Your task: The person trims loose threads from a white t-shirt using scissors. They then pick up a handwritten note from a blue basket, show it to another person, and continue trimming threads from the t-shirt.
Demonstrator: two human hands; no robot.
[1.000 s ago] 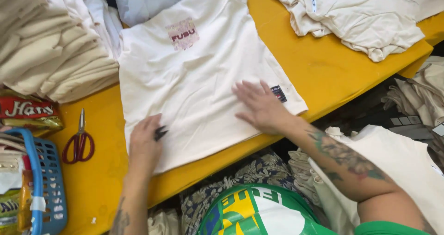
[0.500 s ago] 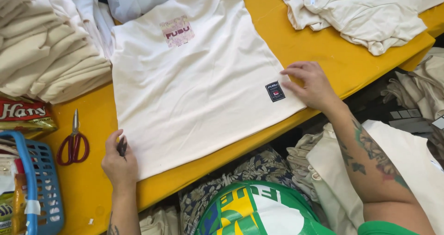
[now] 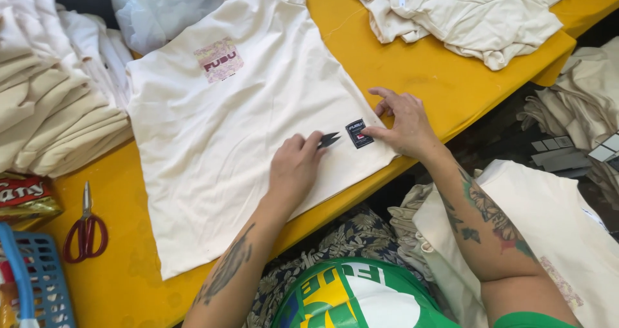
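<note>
Left hand (image 3: 293,167) curled around small thread snips (image 3: 329,138) — blades pointing right toward the black label (image 3: 358,134); right hand (image 3: 403,125) open, fingertips pinning that label on the cream T-shirt (image 3: 258,134).

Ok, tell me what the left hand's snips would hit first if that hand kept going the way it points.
The left hand aims its small dark thread snips up and to the right. First in line is the small black label on the cream T-shirt, pinned by the right hand.
</note>
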